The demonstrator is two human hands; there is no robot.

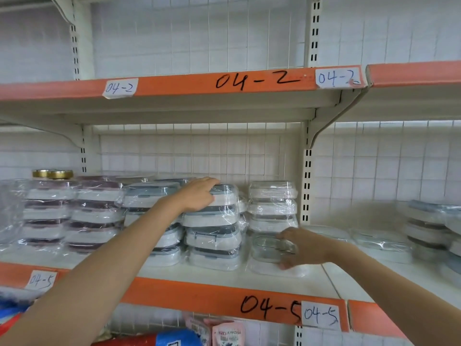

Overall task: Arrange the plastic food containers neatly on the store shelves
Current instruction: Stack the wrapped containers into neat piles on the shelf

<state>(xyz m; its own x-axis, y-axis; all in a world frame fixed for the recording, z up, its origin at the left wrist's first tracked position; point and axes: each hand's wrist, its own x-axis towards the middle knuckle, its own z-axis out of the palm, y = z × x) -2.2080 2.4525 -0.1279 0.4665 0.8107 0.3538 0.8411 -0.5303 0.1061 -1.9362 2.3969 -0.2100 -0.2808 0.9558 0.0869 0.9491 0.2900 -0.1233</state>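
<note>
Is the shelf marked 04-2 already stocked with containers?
No. The 04-2 shelf shows only bare wire backing above it, while the wrapped containers sit on the 04-5 shelf below.

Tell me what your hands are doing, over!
Left hand resting atop wrapped container stack. Right hand gripping clear container on shelf. Nothing blocking.

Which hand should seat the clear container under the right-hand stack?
Right. The right hand already grips the clear container at the base of the right-hand stack. The left hand rests on top of the blue-lidded stack beside it, seemingly steadying it.
</note>
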